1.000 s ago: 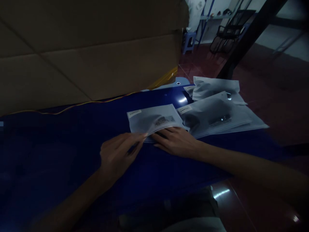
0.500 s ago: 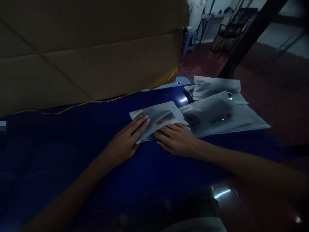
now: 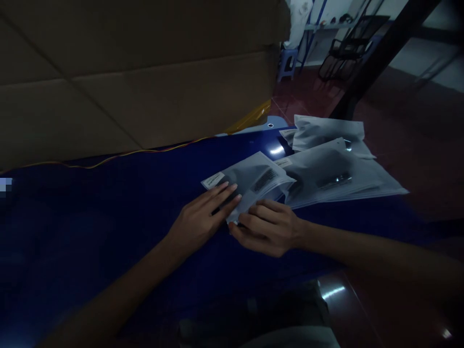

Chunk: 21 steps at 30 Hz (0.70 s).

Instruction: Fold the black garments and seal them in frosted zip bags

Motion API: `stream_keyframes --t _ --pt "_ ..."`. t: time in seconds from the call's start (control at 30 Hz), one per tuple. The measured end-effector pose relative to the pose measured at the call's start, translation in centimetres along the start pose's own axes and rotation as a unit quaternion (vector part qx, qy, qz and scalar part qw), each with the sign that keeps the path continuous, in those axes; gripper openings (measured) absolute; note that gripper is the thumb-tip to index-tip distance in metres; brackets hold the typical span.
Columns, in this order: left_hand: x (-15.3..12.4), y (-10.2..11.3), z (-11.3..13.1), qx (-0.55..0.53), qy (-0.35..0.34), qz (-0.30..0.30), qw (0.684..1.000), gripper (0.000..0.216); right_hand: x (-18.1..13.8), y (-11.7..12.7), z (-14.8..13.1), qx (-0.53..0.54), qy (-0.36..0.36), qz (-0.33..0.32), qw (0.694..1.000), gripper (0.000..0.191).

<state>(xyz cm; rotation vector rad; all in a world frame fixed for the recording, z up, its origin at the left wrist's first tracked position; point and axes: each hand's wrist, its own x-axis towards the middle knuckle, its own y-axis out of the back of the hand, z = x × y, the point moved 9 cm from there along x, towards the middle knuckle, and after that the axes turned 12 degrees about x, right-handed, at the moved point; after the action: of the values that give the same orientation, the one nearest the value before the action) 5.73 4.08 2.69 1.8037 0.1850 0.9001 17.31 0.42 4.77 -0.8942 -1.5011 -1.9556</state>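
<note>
Pinching, by the look of it, the near corner of a frosted bag (image 3: 249,181) between thumb and curled fingers of the right hand (image 3: 266,229), having slipped it out from under the lifted upper layer within the last second. Pressing down with the left hand (image 3: 205,215), laying straightened fingers flat across the bag near its label (image 3: 213,180) instead of nipping the edge, and keeping the thumb out of sight. Turning the bag slightly on the blue table (image 3: 108,232), bringing that corner between both hands; judging from this, shifting the work from beneath the layer to the outer edge. Leaving alone the stacked bags (image 3: 326,169) just to the right, seemingly overlapping them with the bag's end. Passing, farther off, a cardboard box (image 3: 181,101), then a blue stool (image 3: 287,65) and a black chair (image 3: 350,48)
</note>
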Motion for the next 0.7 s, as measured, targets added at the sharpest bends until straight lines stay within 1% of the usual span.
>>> stream_keyframes --t 0.1,0.23,0.47,0.6,0.7 --pt "0.05 -0.11 0.42 0.009 -0.004 -0.006 1.000 0.046 0.02 -0.30 -0.40 0.018 0.004 -0.010 1.000 0.015" --pt "-0.04 -0.61 0.21 0.000 -0.010 -0.019 1.000 0.046 0.27 -0.56 0.02 0.047 -0.025 -0.029 0.998 0.021" --pt "-0.26 -0.76 -0.41 -0.021 -0.025 -0.020 0.999 0.055 0.76 -0.06 0.50 0.024 -0.026 -0.027 0.999 0.022" --pt "-0.24 -0.74 -0.05 0.002 -0.039 -0.023 0.999 0.048 0.60 -0.44 0.49 0.033 -0.040 -0.031 0.998 0.020" --pt "-0.15 -0.46 0.26 0.019 -0.048 -0.019 0.998 0.045 0.56 -0.55 0.44 0.022 -0.041 -0.038 0.998 0.022"
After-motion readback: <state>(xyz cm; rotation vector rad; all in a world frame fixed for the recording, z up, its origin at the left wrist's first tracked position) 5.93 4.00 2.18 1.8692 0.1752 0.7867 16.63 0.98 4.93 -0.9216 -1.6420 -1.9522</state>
